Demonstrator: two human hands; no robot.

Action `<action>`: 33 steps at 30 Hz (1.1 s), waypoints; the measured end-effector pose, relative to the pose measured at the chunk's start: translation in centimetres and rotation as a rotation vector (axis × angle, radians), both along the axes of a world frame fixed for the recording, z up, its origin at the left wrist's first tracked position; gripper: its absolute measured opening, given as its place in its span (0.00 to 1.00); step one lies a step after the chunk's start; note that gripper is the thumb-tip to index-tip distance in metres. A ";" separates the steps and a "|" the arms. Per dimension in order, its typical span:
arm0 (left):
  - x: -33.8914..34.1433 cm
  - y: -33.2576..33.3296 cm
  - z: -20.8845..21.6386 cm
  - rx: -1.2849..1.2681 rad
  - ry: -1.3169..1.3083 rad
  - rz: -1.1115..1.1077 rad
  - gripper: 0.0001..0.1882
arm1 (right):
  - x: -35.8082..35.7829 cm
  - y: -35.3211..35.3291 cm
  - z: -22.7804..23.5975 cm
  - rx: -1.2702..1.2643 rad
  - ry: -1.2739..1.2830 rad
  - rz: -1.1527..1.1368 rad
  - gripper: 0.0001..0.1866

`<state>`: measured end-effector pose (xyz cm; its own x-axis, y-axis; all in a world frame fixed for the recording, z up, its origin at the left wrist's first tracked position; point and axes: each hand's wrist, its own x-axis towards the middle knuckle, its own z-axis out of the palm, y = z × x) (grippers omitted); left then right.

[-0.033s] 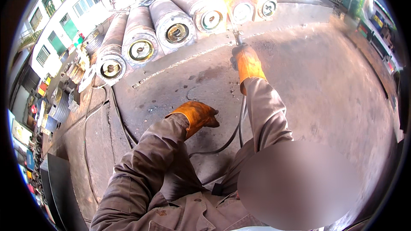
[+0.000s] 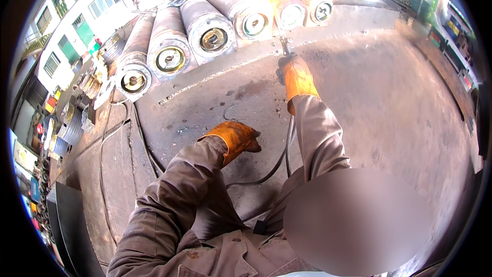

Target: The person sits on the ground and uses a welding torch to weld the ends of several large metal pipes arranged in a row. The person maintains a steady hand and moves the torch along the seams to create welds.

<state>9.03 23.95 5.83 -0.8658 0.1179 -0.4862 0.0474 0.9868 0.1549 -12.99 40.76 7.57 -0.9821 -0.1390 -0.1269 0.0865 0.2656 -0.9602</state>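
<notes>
My right hand (image 2: 295, 74), in an orange leather glove with dark fingers, is closed around the handle of a gas torch (image 2: 286, 46). An orange flame (image 2: 272, 7) streams from the torch over the end of a steel roller (image 2: 292, 15) in the row ahead. The torch's tip is lost in the glare. A dark hose (image 2: 289, 143) hangs below my right glove and curves back toward my legs. Over my left knee, my left hand (image 2: 237, 141) wears a matching glove. It holds nothing that I can see, and its fingertips point right, slightly apart.
Several heavy rollers, such as a dark one (image 2: 179, 25), lie side by side behind a flat steel strip (image 2: 205, 80). Hoses (image 2: 141, 138) cross the stained floor (image 2: 389, 102) on the left. Coils (image 2: 72, 125) stand farther left, near a white building (image 2: 56, 31). A blurred oval covers the lower right.
</notes>
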 end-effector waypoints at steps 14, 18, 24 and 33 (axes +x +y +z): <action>-1.7 -1.1 -0.9 -0.013 -0.120 0.071 0.37 | -6.6 -4.6 -5.2 0.267 -0.002 0.038 0.17; -1.2 -2.3 -1.2 0.010 -0.091 0.065 0.35 | -1.3 -3.7 -3.7 0.063 0.221 0.036 0.17; -2.3 -1.2 -0.1 0.039 -0.098 0.075 0.34 | -5.7 -3.5 -6.4 -0.159 0.051 0.025 0.17; -1.9 -1.1 0.2 0.052 -0.084 0.102 0.37 | -6.7 -4.0 -8.5 -0.346 0.114 0.074 0.15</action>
